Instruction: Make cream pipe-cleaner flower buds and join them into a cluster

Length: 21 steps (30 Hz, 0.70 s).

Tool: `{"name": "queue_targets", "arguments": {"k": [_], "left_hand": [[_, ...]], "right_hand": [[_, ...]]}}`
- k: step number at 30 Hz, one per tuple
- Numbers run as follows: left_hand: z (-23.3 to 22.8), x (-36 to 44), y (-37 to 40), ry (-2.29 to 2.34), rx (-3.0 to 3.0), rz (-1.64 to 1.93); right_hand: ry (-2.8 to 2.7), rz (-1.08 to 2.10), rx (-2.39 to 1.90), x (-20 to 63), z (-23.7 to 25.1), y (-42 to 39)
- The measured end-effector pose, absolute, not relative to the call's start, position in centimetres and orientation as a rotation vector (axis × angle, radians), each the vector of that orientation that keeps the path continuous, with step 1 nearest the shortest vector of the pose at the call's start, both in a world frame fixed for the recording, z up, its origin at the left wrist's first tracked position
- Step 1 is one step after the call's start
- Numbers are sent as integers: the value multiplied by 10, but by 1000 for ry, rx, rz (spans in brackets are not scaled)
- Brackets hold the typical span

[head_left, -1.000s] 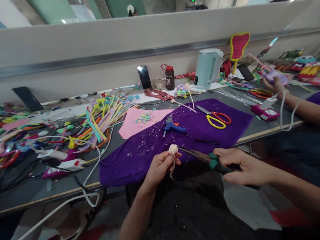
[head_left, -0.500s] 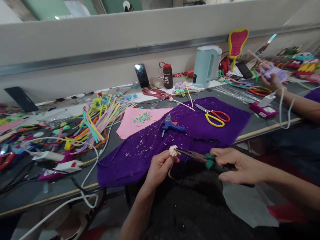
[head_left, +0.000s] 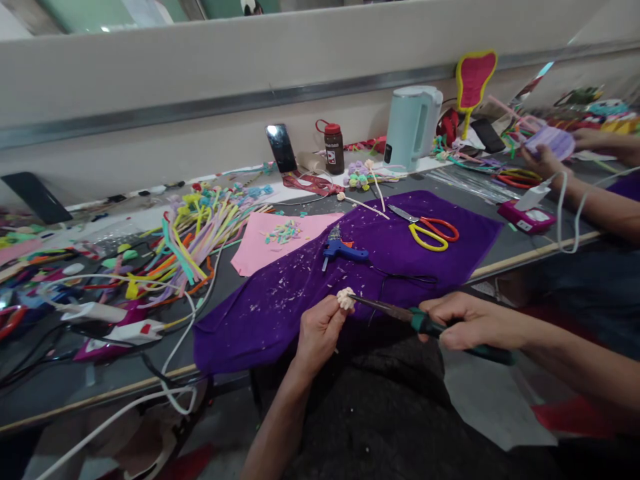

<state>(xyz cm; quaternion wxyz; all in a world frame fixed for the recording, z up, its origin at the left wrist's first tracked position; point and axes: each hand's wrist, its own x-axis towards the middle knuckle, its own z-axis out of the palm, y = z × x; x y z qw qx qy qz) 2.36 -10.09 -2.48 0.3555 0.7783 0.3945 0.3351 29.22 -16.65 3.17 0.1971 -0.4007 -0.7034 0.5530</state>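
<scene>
We see the left hand pinching a small cream bud at its fingertips, just over the near edge of the purple cloth, while the right hand is clenched around the green handles of the pliers, whose tips touch the bud. Farther back stand a pale kettle and a brown bottle with a red cap on; we cannot tell their contents.
</scene>
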Motion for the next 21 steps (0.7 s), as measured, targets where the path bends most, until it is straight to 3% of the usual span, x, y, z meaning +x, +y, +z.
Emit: {"name": "queue_targets", "arguments": {"k": [13,21], "left_hand": [[-27,27,-101,1113,2074,911],[-27,22,-98,1115,1810,909]], "right_hand": [[-1444,1961,-1157,290,22,-166],[-1740,1667,-1115,293,31,-165]]}}
